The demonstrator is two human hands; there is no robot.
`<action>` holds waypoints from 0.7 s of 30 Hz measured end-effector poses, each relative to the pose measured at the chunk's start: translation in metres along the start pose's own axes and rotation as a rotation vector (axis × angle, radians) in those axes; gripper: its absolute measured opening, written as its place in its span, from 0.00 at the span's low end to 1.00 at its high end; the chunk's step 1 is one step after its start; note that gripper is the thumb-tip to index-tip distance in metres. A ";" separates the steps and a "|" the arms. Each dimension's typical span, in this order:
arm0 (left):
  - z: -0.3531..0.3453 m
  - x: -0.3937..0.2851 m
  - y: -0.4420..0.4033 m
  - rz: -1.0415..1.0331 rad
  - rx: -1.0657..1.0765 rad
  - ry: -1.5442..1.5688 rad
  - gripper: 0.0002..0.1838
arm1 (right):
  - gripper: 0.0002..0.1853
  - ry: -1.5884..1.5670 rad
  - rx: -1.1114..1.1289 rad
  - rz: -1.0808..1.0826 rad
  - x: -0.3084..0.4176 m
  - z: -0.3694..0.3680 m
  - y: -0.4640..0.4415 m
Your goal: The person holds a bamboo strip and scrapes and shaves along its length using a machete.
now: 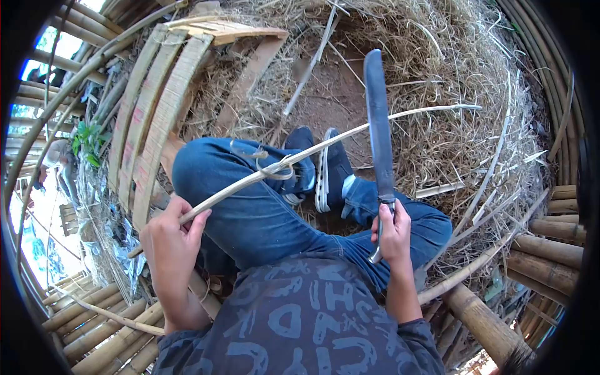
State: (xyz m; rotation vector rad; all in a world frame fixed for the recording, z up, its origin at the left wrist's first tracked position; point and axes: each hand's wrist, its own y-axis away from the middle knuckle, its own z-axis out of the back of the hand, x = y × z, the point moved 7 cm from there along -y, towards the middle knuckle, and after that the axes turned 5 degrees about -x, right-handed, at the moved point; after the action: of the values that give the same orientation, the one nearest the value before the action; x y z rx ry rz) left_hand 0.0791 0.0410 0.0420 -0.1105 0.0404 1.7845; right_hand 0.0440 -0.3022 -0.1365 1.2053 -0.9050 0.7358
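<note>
My left hand (172, 240) is closed around the lower part of a long, pale bamboo strip (244, 182). The strip slants up to the right over my legs, and its far end lies past the knife blade. A thin curled shaving (278, 167) hangs on it near the middle. In my right hand (394, 232) is the handle of a large knife (379, 125), its long dark blade pointing up and away from me. The blade crosses the strip in view; whether they touch I cannot tell.
Wooden slats (172, 94) form a frame at the upper left. Heaps of thin shavings (431, 75) cover the ground ahead and to the right, around a patch of bare soil (331, 97). Bamboo poles (544, 256) line the right side, and more poles (112, 325) lie at lower left.
</note>
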 end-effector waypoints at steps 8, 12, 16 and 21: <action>-0.042 0.027 0.029 -0.029 0.258 -0.122 0.18 | 0.16 0.131 0.077 0.251 0.040 -0.043 -0.012; -0.043 0.027 0.019 -0.130 0.255 -0.140 0.19 | 0.19 0.403 0.028 0.628 0.069 -0.057 -0.012; -0.049 0.028 0.016 -0.231 0.225 -0.064 0.18 | 0.20 0.486 0.010 0.660 0.075 -0.069 -0.014; -0.055 0.031 0.019 -0.189 0.178 0.022 0.15 | 0.21 0.470 0.106 0.410 0.045 -0.085 -0.024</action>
State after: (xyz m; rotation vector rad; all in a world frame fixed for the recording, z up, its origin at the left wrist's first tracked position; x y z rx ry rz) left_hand 0.0564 0.0624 -0.0160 -0.0054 0.1978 1.5829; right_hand 0.1018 -0.2241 -0.1172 0.8833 -0.7258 1.3476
